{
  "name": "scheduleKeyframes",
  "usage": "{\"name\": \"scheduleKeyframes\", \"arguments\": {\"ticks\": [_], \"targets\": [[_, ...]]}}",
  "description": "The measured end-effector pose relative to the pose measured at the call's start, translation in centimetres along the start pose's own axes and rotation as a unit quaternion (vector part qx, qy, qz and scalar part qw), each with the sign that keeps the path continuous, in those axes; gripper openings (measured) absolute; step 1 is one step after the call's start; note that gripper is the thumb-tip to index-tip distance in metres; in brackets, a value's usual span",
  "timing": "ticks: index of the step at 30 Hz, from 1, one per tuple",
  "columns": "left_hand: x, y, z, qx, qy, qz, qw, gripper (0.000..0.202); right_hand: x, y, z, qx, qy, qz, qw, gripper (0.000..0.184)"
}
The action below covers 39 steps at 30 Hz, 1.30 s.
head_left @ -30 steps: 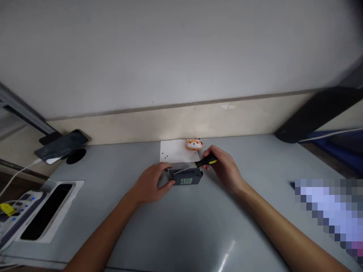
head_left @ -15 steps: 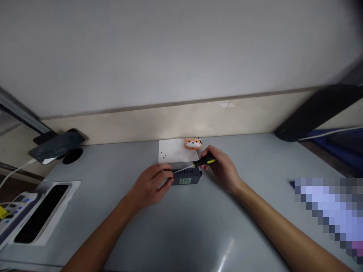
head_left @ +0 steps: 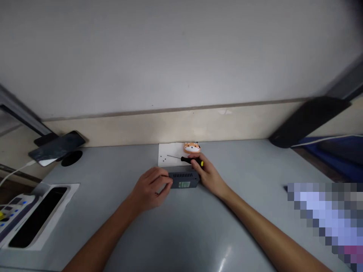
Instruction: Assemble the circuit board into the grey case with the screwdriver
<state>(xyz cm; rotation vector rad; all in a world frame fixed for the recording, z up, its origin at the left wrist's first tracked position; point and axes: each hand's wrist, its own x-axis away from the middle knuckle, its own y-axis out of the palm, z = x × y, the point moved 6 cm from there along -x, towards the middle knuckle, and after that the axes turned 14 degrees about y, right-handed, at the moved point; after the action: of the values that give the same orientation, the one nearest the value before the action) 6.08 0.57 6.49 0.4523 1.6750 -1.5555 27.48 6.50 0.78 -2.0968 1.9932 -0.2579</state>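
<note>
Between my hands, a dark grey vented box with a pale green label stands on the desk. My left hand grips its left end, fingers closed over the edge. In my right hand is a screwdriver with a black and yellow handle, its thin shaft pointing left above a white sheet of paper. Several tiny dark screws lie on the paper's left part, close to the screwdriver's tip. An orange and white animal-face case sits at the paper's right end.
At the left lie a black phone-like slab on white paper, a power strip and a phone on a stand. A dark cylinder stands back right. A pixelated screen is at the right. A wall closes the rear.
The screwdriver has left the box's top, and its tip now hovers over the paper near the screws. My right hand has shifted left. My left hand still holds the box.
</note>
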Motion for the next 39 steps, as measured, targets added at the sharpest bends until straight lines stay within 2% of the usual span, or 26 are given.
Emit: {"name": "scheduleKeyframes", "arguments": {"ticks": [5, 9, 12, 16, 20, 24, 28, 30, 34, 39], "targets": [[0.3, 0.3, -0.3, -0.014, -0.013, -0.002, 1.0, 0.017, 0.0, 0.2, -0.1, 0.005, -0.008, -0.02, 1.0, 0.033], [0.7, 0.8, -0.8, 0.027, -0.041, -0.004, 0.999, 0.013, 0.1, -0.1, -0.3, 0.001, 0.012, -0.01, 1.0, 0.037], [1.0, 0.6, -1.2, 0.051, -0.05, 0.001, 0.997, 0.011, 0.0, -1.2, -0.4, -0.033, 0.05, 0.027, 0.998, 0.038], [1.0, -0.4, -1.9, 0.037, -0.054, 0.01, 0.998, 0.01, -0.3, -3.5, -0.3, -0.153, 0.082, 0.068, 0.982, 0.034], [0.9, -1.2, -2.4, 0.005, -0.06, 0.008, 0.998, 0.008, -0.5, -5.8, -0.2, -0.241, 0.069, 0.107, 0.962, 0.028], [0.9, -0.9, -2.0, -0.033, -0.049, 0.006, 0.998, 0.017, -0.4, -7.0, -0.7, -0.244, 0.041, 0.123, 0.961, 0.024], [0.8, 0.1, -1.3, -0.067, -0.074, 0.022, 0.995, 0.03, 0.0, -7.0, -1.3, -0.24, 0.033, 0.117, 0.963, 0.021], [0.5, 0.9, -0.8, -0.071, -0.081, 0.012, 0.994, 0.032, 0.1, -6.8, -1.6, -0.248, 0.035, 0.101, 0.963, 0.021], [0.0, 2.2, 0.0, -0.074, -0.076, -0.018, 0.994, 0.031, 0.3, -6.4, -2.0, -0.248, 0.028, 0.076, 0.965, 0.023], [-0.2, 2.6, 0.2, -0.075, -0.07, -0.024, 0.994, 0.027, 0.4, -6.3, -1.8, -0.238, 0.033, 0.076, 0.968, 0.025]]}}
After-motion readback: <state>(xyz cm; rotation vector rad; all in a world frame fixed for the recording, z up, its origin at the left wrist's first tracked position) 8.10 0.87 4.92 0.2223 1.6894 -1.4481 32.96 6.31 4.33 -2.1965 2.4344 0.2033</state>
